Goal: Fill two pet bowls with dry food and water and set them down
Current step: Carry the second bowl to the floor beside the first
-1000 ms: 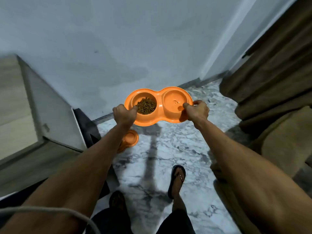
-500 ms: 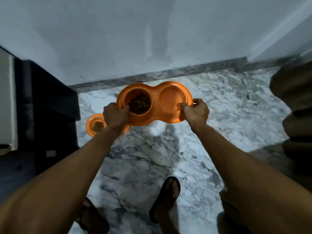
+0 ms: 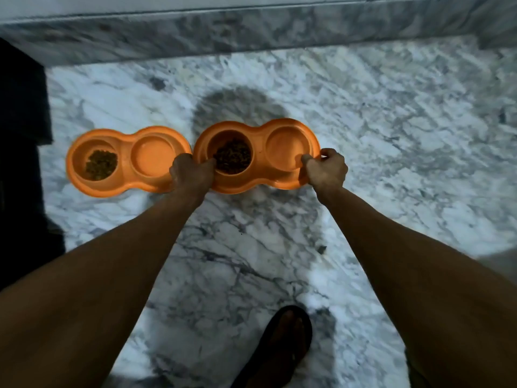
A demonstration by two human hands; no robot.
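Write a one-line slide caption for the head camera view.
Both hands, left hand and right hand, grip a double orange pet bowl beside a matching bowl on the marble floor.

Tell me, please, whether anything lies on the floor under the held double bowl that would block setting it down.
Nothing visible does. The held bowl is over bare marble floor; the other bowl lies just left, close to its left end.

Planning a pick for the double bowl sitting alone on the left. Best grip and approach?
Grip the left double bowl by its flat rim at both rounded ends, coming from above. It lies flat on the floor; the kibble cup means keep it level. Its right end sits close to the held bowl.
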